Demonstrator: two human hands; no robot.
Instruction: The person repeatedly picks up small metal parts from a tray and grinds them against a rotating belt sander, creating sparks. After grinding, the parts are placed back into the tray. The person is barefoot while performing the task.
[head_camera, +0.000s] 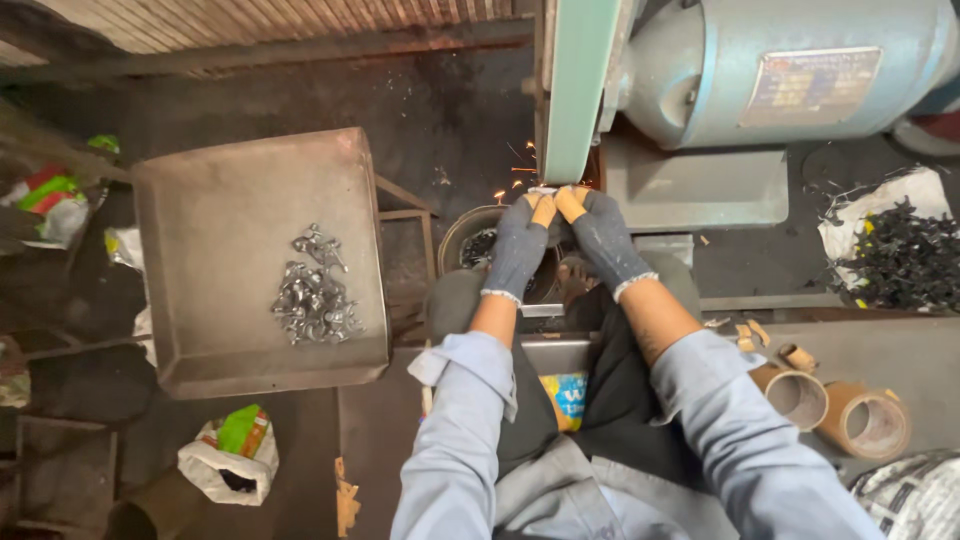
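At the sanding belt (578, 90), both gloved hands (560, 235) meet fingertip to fingertip, seemingly pinching 1 small metal piece (543, 191).

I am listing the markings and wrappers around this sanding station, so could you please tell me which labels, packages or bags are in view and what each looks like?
Rectangular nameplate: on the blue-grey motor housing, top right; pale with a red border.
White and green plastic bag: on the floor, lower left; crumpled.
Green and red wrappers: far left edge; crumpled.
Blue and yellow printed package: in the person's lap, below both gloved hands; mostly hidden.
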